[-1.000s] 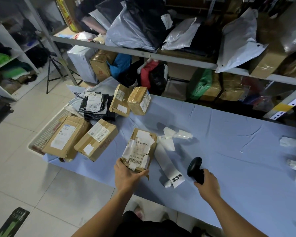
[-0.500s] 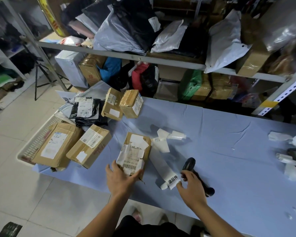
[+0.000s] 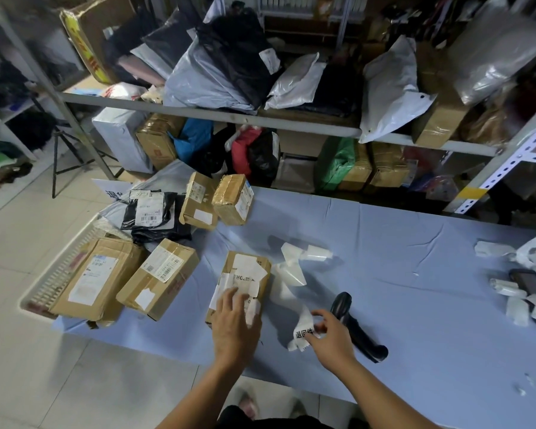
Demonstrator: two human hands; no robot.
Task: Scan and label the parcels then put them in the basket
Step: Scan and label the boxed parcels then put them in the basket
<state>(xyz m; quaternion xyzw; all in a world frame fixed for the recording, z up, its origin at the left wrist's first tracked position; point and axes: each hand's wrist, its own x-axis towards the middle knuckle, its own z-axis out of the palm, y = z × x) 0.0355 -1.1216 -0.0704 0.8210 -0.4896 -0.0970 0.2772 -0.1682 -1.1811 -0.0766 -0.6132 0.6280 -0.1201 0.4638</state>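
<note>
While the table (image 3: 384,258) spreads wide past both hands, I log the basket (image 3: 44,286) well off to the left of the left hand (image 3: 235,320), with boxes in it. The parcel (image 3: 245,274) sits under that hand, its long axis running away from me. The fingers lie flat on its near end, pinning it. The scanner (image 3: 361,337) lies loose just beyond the right hand (image 3: 333,340). That hand pinches the label strip (image 3: 302,331) between thumb and fingertips, just right of the parcel. My read: a short leftward carry, with the right hand nearer.
</note>
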